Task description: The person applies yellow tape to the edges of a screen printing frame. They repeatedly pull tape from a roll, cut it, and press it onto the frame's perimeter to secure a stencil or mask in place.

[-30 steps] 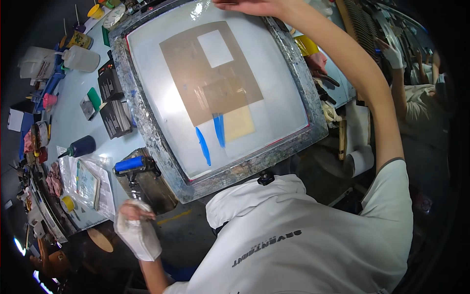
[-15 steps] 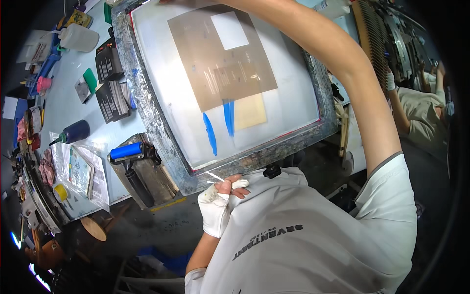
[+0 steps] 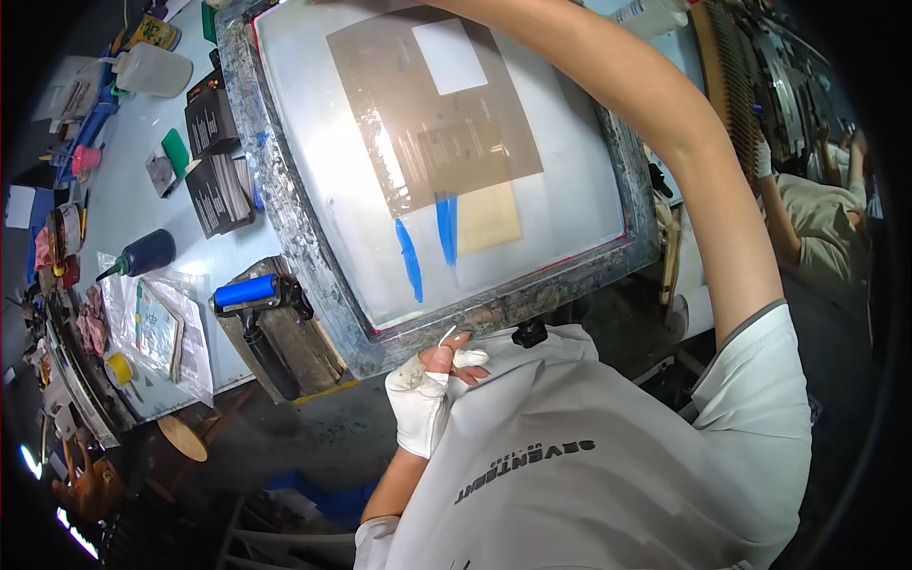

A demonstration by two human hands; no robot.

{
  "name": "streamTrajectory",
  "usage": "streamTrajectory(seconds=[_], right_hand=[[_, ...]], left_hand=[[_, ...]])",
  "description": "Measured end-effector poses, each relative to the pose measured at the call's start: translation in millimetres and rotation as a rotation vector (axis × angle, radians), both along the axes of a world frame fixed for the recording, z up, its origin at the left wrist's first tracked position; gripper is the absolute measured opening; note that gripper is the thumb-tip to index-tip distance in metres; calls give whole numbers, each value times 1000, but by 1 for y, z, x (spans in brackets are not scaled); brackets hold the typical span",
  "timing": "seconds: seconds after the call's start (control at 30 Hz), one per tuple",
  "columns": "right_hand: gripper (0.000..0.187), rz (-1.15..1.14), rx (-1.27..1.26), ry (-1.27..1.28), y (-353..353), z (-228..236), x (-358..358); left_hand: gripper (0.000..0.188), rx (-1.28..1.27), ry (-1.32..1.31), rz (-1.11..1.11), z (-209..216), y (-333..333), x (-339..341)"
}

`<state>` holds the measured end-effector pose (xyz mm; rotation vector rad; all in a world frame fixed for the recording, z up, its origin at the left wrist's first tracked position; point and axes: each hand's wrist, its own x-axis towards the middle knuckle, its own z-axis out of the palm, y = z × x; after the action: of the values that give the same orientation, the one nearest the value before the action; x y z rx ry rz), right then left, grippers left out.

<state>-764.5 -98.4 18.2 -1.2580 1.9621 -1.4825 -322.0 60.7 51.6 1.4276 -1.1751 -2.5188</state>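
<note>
Before me lies a screen-printing frame (image 3: 632, 237) with an ink-stained border and pale mesh (image 3: 318, 199). A brown rectangle (image 3: 380, 85) with a white block (image 3: 450, 57) covers part of the mesh. Two blue strips (image 3: 446, 230) run below it, beside a cream patch (image 3: 491, 217). My left hand (image 3: 432, 380), in a white glove with bare fingertips, is curled at the frame's near edge. From its pinched thumb and fingers pokes a thin white strip (image 3: 447, 333). My right arm stretches over the frame to its far edge; the right hand is almost wholly cut off at the top.
Left of the frame are a blue roller (image 3: 245, 292) on a dark block, stacked black cards (image 3: 220, 197), a dark squeeze bottle (image 3: 147, 253), a plastic bag (image 3: 157, 328) and a white jug (image 3: 154, 70). At the right, another person (image 3: 822, 218) is beside a rack (image 3: 719, 76).
The white strip at my left fingers has swung from pointing left to pointing up. My left hand has shifted slightly right. Bright reflections now show on the brown area. My right arm has barely moved.
</note>
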Motion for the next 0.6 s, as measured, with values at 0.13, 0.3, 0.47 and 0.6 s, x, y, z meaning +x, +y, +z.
streamTrajectory(seconds=[0.13, 0.3, 0.47, 0.6], right_hand=[[18, 23, 3, -32, -9, -13, -19], [19, 21, -56, 1, -7, -10, -8], [18, 0, -24, 9, -7, -15, -12], [18, 7, -36, -30, -4, -11, -6]], left_hand=[[50, -14, 6, 11, -2, 0, 0], [47, -21, 23, 9, -5, 1, 0], [47, -16, 34, 2, -3, 2, -2], [45, -34, 30, 17, -4, 3, -2]])
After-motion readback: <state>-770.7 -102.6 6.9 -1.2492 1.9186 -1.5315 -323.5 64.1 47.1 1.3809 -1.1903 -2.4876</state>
